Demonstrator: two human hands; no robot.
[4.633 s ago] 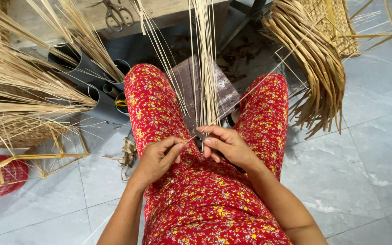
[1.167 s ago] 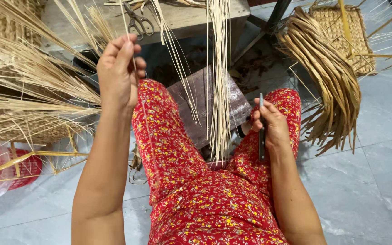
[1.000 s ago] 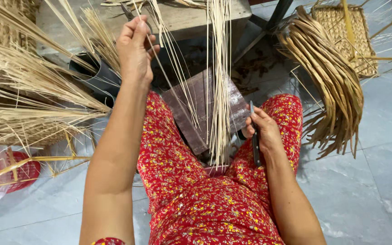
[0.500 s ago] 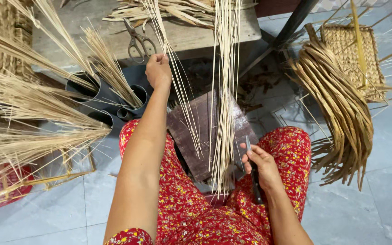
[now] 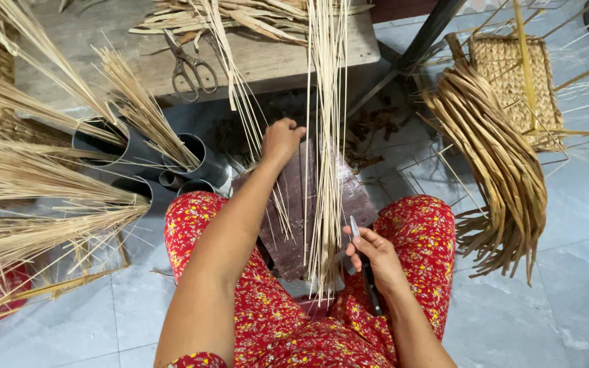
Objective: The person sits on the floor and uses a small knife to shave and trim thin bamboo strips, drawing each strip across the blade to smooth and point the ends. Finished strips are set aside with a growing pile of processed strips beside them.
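Straw strips [image 5: 327, 136] run lengthwise away from the person; left hand [image 5: 279, 140] grips some (right hand [image 5: 373, 253] clasps blade [image 5: 354, 228]).

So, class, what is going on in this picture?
A seated person in red floral trousers works with thin pale reed strips. The left hand reaches forward and closes on some strips, while the right hand holds a small knife beside the bundle. Scissors lie on the bench.
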